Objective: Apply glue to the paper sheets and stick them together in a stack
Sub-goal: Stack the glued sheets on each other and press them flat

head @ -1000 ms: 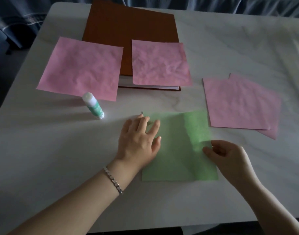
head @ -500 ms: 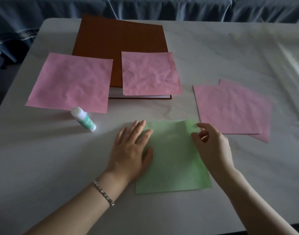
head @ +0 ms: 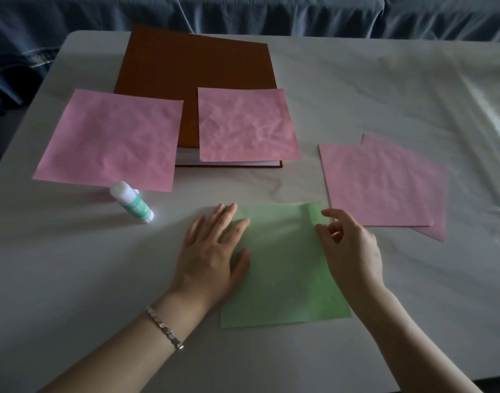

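A green paper sheet [head: 282, 268] lies flat on the table in front of me. My left hand [head: 212, 253] presses flat on its left edge, fingers spread. My right hand [head: 350, 251] rests on its right edge near the far corner, fingers loosely curled and touching the paper. A capped glue stick [head: 131, 201] with a green label lies on the table to the left. One pink sheet [head: 112, 140] lies at the far left, another pink sheet [head: 247, 124] rests on a brown book, and two overlapping pink sheets [head: 382, 182] lie to the right.
The brown book [head: 192, 69] lies closed at the back middle of the white marble table [head: 356, 80]. Blue-grey fabric [head: 271, 12] runs along the table's far edge. A clear plastic film [head: 489, 114] covers the table's right side.
My right hand has slid up the green sheet's right edge from the middle to the far corner, flattening the raised flap. My left hand has stayed pressed on the left edge.
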The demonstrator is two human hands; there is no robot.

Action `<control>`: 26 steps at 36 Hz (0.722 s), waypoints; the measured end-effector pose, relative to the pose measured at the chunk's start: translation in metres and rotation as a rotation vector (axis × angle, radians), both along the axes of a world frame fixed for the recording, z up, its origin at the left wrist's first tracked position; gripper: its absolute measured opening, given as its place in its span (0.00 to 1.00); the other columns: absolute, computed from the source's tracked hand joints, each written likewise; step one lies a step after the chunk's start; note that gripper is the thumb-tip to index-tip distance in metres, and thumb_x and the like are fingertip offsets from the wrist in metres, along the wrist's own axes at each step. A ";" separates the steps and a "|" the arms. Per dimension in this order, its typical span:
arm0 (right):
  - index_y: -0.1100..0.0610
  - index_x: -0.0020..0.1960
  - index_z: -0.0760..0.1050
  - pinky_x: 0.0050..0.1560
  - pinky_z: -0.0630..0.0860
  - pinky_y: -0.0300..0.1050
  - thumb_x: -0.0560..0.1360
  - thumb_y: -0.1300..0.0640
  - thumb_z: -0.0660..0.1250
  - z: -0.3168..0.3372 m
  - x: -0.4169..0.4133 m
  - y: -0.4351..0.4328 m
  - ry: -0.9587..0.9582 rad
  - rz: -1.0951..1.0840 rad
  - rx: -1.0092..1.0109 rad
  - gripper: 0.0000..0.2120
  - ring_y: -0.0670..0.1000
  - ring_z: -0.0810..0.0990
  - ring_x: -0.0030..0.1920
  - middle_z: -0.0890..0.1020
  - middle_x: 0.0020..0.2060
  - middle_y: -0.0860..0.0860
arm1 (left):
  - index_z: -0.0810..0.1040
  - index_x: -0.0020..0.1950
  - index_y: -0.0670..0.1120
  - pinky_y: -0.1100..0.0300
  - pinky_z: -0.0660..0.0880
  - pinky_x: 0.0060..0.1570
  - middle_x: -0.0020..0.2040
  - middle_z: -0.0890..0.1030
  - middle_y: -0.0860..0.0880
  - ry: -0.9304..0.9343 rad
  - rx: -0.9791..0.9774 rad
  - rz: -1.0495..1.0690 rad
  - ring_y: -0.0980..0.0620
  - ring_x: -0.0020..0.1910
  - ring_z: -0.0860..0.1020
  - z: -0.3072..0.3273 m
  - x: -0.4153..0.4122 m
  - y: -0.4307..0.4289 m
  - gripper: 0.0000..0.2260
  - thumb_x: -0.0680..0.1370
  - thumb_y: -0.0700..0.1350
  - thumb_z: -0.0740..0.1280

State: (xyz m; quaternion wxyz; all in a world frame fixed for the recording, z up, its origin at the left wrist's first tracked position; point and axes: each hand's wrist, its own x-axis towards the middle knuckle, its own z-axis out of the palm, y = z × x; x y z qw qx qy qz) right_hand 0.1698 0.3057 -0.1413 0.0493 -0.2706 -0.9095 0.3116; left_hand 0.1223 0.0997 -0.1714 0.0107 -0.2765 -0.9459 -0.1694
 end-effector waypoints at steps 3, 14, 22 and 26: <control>0.51 0.59 0.75 0.40 0.68 0.43 0.76 0.55 0.64 -0.001 0.001 0.000 0.006 -0.004 0.008 0.12 0.52 0.75 0.42 0.78 0.39 0.47 | 0.77 0.62 0.44 0.50 0.59 0.65 0.67 0.73 0.42 -0.006 -0.004 0.000 0.45 0.67 0.69 0.000 0.000 -0.001 0.22 0.74 0.52 0.56; 0.50 0.59 0.76 0.40 0.64 0.43 0.77 0.54 0.62 -0.003 -0.001 -0.002 -0.018 0.014 0.101 0.12 0.56 0.77 0.47 0.81 0.47 0.53 | 0.77 0.62 0.44 0.50 0.58 0.65 0.67 0.73 0.42 -0.001 -0.027 0.003 0.43 0.67 0.71 0.001 0.000 -0.001 0.22 0.74 0.52 0.56; 0.51 0.58 0.78 0.40 0.65 0.43 0.78 0.54 0.61 -0.003 -0.001 -0.004 -0.052 0.054 0.166 0.12 0.56 0.75 0.45 0.75 0.48 0.52 | 0.77 0.62 0.44 0.48 0.59 0.64 0.66 0.73 0.40 0.031 -0.044 -0.001 0.41 0.66 0.72 0.000 0.000 0.001 0.22 0.74 0.51 0.55; 0.52 0.57 0.79 0.38 0.65 0.44 0.76 0.57 0.63 -0.006 0.003 -0.003 0.003 0.048 0.200 0.11 0.54 0.71 0.43 0.68 0.44 0.50 | 0.80 0.58 0.44 0.42 0.68 0.61 0.63 0.76 0.40 0.073 -0.048 0.031 0.40 0.63 0.74 0.001 0.001 0.006 0.20 0.75 0.51 0.55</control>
